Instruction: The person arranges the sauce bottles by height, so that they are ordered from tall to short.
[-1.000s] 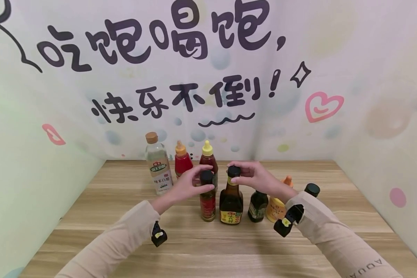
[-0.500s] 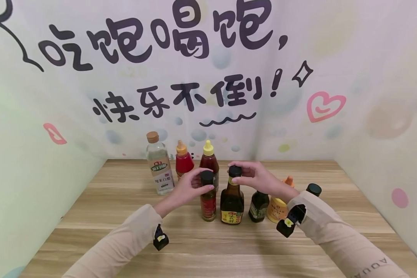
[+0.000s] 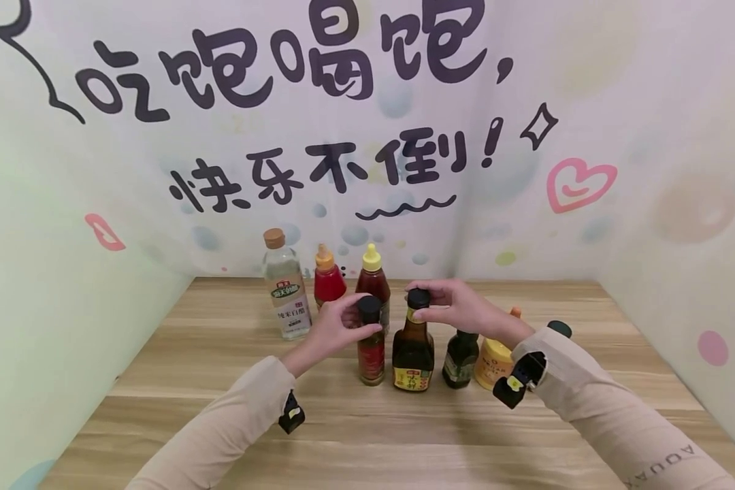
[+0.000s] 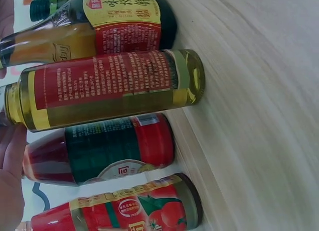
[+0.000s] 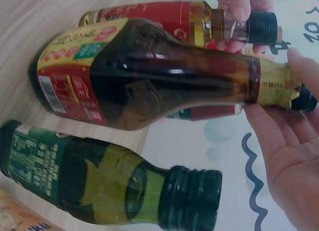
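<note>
A pale backdrop [image 3: 269, 231] with large black lettering, bubbles and a pink heart rises behind everything. Before it spreads the wood-grained bench [image 3: 367, 442], carrying a group of bottles. Two beige sleeves, left [image 3: 214, 425] and right [image 3: 625, 425], reach in from the near side. The left hand [image 3: 337, 327] has its grip clamped on the neck of the red-labelled bottle [image 3: 371, 357], just under the black cap. The right hand [image 3: 456, 306] has its grip closed around the neck and cap of the dark bottle [image 3: 413, 352], which wears a yellow label. These two bottles stand upright side by side at the front middle of the group. The tall clear bottle [image 3: 289, 296] stands behind and to the left, then the dark red bottle with a yellow nozzle [image 3: 373, 282] and the bright red squeeze bottle [image 3: 329, 284], both partly hidden by the left hand and its bottle. On the right are the yellow bottle [image 3: 495, 362] and the smaller green bottle [image 3: 461, 361], near the right sleeve; a dark green cap [image 3: 559, 329] peeks out behind that sleeve
</note>
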Action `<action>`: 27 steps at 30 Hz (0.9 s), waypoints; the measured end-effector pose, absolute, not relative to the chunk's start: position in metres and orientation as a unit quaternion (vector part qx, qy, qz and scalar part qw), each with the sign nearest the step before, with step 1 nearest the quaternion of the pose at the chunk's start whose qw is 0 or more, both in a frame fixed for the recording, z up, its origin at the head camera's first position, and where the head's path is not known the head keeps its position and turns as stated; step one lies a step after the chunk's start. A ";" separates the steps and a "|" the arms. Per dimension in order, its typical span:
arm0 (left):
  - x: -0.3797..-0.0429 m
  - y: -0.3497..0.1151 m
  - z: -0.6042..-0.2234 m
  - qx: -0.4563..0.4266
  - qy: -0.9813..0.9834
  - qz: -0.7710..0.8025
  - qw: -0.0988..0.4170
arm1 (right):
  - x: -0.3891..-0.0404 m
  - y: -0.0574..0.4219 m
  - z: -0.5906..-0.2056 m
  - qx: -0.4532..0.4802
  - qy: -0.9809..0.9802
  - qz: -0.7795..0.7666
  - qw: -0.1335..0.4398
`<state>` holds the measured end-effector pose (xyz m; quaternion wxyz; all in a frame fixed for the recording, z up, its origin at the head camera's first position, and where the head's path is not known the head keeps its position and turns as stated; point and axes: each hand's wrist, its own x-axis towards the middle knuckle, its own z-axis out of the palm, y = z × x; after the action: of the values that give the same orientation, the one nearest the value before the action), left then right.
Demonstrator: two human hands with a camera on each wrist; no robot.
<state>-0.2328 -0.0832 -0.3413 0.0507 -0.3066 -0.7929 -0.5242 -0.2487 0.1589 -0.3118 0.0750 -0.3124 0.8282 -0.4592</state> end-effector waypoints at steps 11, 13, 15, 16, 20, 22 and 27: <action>-0.227 -0.080 -0.343 -0.261 -0.792 -0.551 0.039 | -0.242 0.154 -0.309 -0.302 0.828 -0.467 0.072; -0.226 -0.079 -0.344 -0.247 -0.791 -0.559 0.034 | -0.240 0.153 -0.308 -0.291 0.828 -0.472 0.076; -0.225 -0.078 -0.345 -0.238 -0.789 -0.565 0.032 | -0.237 0.153 -0.307 -0.275 0.831 -0.476 0.081; -0.224 -0.078 -0.345 -0.236 -0.789 -0.567 0.033 | -0.236 0.152 -0.307 -0.268 0.832 -0.479 0.083; -0.224 -0.078 -0.348 -0.226 -0.785 -0.576 0.039 | -0.234 0.149 -0.304 -0.256 0.836 -0.478 0.086; -0.224 -0.079 -0.349 -0.225 -0.783 -0.578 0.038 | -0.233 0.148 -0.302 -0.256 0.837 -0.476 0.087; -0.224 -0.079 -0.349 -0.227 -0.782 -0.580 0.038 | -0.235 0.147 -0.297 -0.258 0.842 -0.466 0.086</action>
<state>-0.2239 -0.0791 -0.3488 0.0380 -0.2266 -0.7819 -0.5796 -0.2350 0.1473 -0.2973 0.0856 -0.2577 0.8423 -0.4657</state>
